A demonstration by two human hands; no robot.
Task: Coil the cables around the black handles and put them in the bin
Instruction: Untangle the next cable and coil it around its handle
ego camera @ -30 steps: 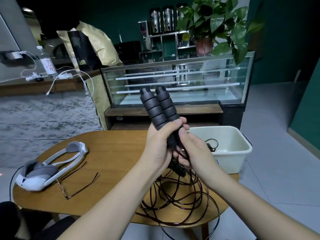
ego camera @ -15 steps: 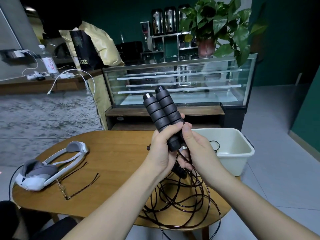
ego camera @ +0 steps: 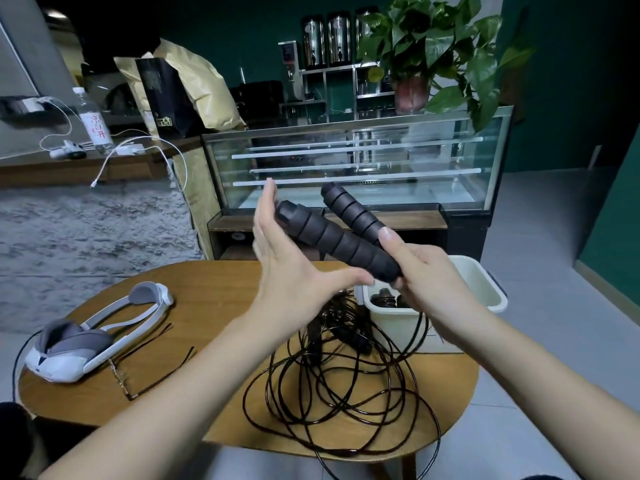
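Head view, single frame.

1. Right hand (ego camera: pixel 426 282): grip closed round the lower ends of both black handles (ego camera: pixel 337 239), thumb laid along the farther one. The handles lean up and away to the left of the grip, splayed apart at their free ends.

2. Left hand (ego camera: pixel 289 268): flat and open, fingers straight and pointing up, holding nothing. Its palm stands just left of the nearer handle's free end; whether it touches the foam cannot be told. The thumb reaches toward the right grip, just below the handle bases.

3. Cable (ego camera: pixel 332 386): thin, black, hanging from the held handle ends into a loose tangle of loops on the bench (ego camera: pixel 207 303) directly beneath both hands. The outer loops run past the near edge of the bench and droop below it. Another dark handle lies within the tangle below the grip.

4. Bin (ego camera: pixel 485 289): white, open-topped, just behind and below the right grip at the bench's far right edge; dark coiled items lie in it. The right wrist crosses its near wall.

5. Headset (ego camera: pixel 90 337): white and grey, well left of the hands, near the bench's left edge.

6. Spectacles (ego camera: pixel 149 368): thin-framed, between the headset and the cable tangle.

7. Glass display case (ego camera: pixel 363 161): beyond the bench, behind the raised handles; a potted plant (ego camera: pixel 433 53) stands on it. Bare floor lies right of the bin.
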